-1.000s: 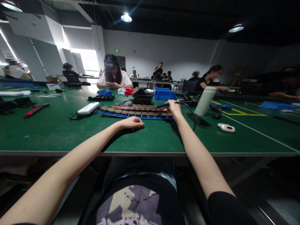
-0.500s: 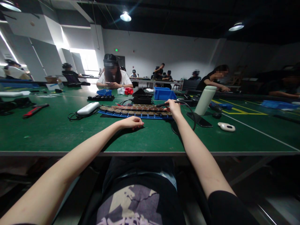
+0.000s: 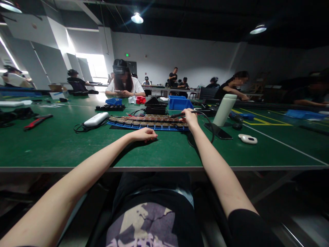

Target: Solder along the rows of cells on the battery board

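Note:
My right hand (image 3: pixel 190 118) is closed round a black corded soldering iron (image 3: pixel 177 115), its front end pointing left over the long rows of small parts. The rows (image 3: pixel 144 122) lie side by side, with brown and gold strips on top and blue along the near edge. A black cable (image 3: pixel 212 127) loops from the iron behind and right of my hand. In front of the rows, my left hand (image 3: pixel 145 134) rests on the green table (image 3: pixel 164 154) with fingers curled together. Whatever may be between those fingertips is too small to make out.
Left of the rows lies a white device (image 3: pixel 96 119) with a cord. A pale green bottle (image 3: pixel 224 110), a dark phone (image 3: pixel 218 131) and a cream case (image 3: pixel 247 139) are to the right. Behind stand a black box (image 3: pixel 155 105) and a blue bin (image 3: pixel 180 102). People sit beyond.
Both hands and the soldering iron keep their places on the table. The view has shifted very slightly, and a person far back now stands more upright.

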Available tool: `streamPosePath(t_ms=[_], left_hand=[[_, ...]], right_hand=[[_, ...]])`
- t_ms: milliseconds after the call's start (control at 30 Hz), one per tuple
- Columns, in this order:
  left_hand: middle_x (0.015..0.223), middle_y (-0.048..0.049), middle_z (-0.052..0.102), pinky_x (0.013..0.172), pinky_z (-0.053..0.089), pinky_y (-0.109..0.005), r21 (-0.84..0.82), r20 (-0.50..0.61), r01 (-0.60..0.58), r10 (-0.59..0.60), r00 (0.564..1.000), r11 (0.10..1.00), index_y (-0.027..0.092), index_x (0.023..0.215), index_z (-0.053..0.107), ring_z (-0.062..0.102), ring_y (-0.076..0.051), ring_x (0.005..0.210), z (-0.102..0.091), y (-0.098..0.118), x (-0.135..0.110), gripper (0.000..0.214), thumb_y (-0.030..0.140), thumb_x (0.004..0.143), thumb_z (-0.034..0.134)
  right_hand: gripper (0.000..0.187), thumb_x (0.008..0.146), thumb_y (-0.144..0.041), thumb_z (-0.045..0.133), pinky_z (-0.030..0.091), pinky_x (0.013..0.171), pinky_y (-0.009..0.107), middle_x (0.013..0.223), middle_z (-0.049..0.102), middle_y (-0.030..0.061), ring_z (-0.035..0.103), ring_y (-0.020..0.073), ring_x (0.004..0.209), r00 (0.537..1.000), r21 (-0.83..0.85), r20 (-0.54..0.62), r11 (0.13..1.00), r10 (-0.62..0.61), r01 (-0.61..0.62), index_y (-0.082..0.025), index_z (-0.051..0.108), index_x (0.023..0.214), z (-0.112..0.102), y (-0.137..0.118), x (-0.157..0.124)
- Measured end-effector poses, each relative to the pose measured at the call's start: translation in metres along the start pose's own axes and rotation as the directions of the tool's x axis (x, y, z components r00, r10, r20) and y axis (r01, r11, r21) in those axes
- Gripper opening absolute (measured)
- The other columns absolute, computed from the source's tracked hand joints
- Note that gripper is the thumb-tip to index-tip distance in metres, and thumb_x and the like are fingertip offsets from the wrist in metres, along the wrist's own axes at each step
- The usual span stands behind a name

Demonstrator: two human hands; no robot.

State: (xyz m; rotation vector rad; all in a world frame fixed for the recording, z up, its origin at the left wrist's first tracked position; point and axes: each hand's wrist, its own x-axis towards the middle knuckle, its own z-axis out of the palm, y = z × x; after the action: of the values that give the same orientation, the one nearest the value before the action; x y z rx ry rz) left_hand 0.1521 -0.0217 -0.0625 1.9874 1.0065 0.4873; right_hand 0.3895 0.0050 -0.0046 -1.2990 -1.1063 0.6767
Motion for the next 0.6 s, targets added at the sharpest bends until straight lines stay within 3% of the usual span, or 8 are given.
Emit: streamPosePath(t_ms=[600], left_hand=[[0.067,0.0016,0.051,0.047,0.037,-0.021,0.001,0.003,0.006,-0.006,1.0,1.0,0.015,0.077,0.054,0.045,-0.007,0.053,0.0002,0.0005,-0.0003,0.045,0.059,0.071,0.06]], right_hand=[[0.006,0.068,-0.02,0.051,0.041,0.039,0.017,0.057,0.055,-0.0039,0.053,0.008,0.039,1.0,0.0,-0.004,1.0,-0.02,0.02,-0.018,0.051,0.063,0.0,-0.0001,-0.0011]])
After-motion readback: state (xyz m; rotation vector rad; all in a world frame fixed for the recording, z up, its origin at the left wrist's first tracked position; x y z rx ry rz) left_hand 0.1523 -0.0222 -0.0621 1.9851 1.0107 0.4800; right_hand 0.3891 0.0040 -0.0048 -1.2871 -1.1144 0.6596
